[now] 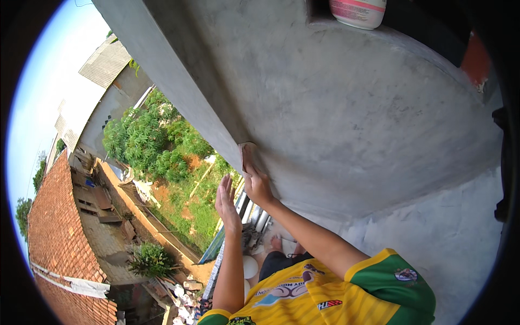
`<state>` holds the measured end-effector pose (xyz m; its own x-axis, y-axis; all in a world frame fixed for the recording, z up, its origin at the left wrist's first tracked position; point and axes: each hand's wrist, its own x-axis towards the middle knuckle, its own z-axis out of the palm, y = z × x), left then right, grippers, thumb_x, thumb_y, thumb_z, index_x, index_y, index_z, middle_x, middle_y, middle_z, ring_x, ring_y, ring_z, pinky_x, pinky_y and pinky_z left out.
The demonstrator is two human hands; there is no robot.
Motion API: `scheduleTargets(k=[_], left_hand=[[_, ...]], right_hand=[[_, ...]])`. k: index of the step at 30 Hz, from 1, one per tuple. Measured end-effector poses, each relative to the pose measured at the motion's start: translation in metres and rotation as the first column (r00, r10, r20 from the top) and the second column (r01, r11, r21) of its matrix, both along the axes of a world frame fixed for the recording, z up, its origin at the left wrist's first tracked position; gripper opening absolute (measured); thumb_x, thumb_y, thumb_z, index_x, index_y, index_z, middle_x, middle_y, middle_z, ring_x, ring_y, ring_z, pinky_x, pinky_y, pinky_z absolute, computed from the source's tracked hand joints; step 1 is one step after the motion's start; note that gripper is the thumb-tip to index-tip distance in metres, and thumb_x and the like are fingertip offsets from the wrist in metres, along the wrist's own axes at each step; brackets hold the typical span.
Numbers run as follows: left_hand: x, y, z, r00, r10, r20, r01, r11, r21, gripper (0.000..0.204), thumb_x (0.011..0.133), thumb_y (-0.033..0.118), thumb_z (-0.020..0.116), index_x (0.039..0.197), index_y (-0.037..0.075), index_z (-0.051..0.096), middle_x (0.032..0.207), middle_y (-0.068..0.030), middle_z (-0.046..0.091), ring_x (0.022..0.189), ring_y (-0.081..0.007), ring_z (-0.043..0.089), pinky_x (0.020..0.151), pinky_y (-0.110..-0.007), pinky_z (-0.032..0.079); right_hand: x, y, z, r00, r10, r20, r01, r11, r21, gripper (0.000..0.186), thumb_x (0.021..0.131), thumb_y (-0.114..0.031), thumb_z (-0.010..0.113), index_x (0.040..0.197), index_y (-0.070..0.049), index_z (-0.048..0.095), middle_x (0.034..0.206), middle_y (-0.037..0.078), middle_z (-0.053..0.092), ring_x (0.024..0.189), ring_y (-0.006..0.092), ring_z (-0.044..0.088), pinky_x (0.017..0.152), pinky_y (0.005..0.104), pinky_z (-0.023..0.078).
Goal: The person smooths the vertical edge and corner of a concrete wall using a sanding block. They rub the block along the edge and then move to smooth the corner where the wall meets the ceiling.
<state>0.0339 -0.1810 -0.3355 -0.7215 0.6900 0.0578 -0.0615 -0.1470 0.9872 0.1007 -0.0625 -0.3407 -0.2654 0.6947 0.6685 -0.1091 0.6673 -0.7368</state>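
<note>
My right hand (259, 188) presses a small folded sheet of sandpaper (247, 153), greyish with a brown side, against the edge of the grey plastered wall (336, 108). The sheet sits where the wall face meets a raised vertical strip (184, 65). Just left of it and a little lower, my left hand (227, 205) is raised with its fingers stretched out and holds nothing. It appears apart from the wall.
A white and pink container (358, 12) stands on a ledge in the wall opening at the top right. Beyond the wall's left edge, below, lie green plants (146, 135) and a tiled roof (59, 216). Pale pipes (259, 216) are near my feet.
</note>
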Motion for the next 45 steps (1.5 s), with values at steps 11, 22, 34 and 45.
scheduleTargets(k=[11, 22, 34, 45], left_hand=[[0.000, 0.006, 0.011, 0.996, 0.014, -0.093, -0.010, 0.999, 0.042, 0.070, 0.119, 0.051, 0.038, 0.162, -0.004, 0.045, 0.168, -0.0219, 0.047, 0.159, -0.0330, 0.041, 0.130, -0.049, 0.033], [-0.002, 0.005, 0.021, 0.993, 0.005, -0.120, 0.003, 0.998, 0.060, 0.071, 0.120, 0.047, 0.034, 0.167, -0.006, 0.035, 0.172, -0.0223, 0.040, 0.163, -0.0322, 0.034, 0.134, -0.047, 0.023], [-0.003, 0.009, 0.023, 0.992, -0.037, -0.120, 0.044, 0.997, 0.058, 0.072, 0.120, 0.048, 0.034, 0.170, -0.003, 0.029, 0.177, -0.0187, 0.034, 0.166, -0.0301, 0.029, 0.135, -0.048, 0.020], [-0.013, 0.019, 0.017, 0.994, -0.061, -0.092, 0.068, 0.995, 0.070, 0.073, 0.120, 0.050, 0.031, 0.171, -0.001, 0.029, 0.177, -0.0201, 0.031, 0.166, -0.0305, 0.026, 0.135, -0.047, 0.019]], right_hand=[[-0.023, -0.011, 0.022, 0.991, -0.116, -0.065, 0.126, 0.973, 0.192, 0.073, 0.098, 0.009, 0.056, 0.168, 0.001, 0.035, 0.173, 0.031, 0.029, 0.154, 0.0480, 0.039, 0.116, 0.0499, 0.055], [-0.021, -0.015, 0.025, 0.998, -0.030, -0.046, 0.027, 0.998, -0.051, 0.071, 0.102, 0.006, 0.055, 0.170, -0.002, 0.032, 0.175, 0.029, 0.028, 0.152, 0.0481, 0.041, 0.114, 0.0511, 0.056], [-0.012, -0.024, -0.006, 1.000, 0.005, 0.026, 0.000, 0.977, -0.212, 0.061, 0.112, -0.007, 0.049, 0.170, -0.002, 0.031, 0.171, 0.028, 0.036, 0.143, 0.0470, 0.052, 0.108, 0.0495, 0.059], [-0.022, -0.026, 0.030, 0.990, -0.123, -0.067, 0.126, 0.991, 0.047, 0.061, 0.111, -0.005, 0.049, 0.170, -0.003, 0.033, 0.170, 0.029, 0.037, 0.142, 0.0490, 0.052, 0.101, 0.0505, 0.059]])
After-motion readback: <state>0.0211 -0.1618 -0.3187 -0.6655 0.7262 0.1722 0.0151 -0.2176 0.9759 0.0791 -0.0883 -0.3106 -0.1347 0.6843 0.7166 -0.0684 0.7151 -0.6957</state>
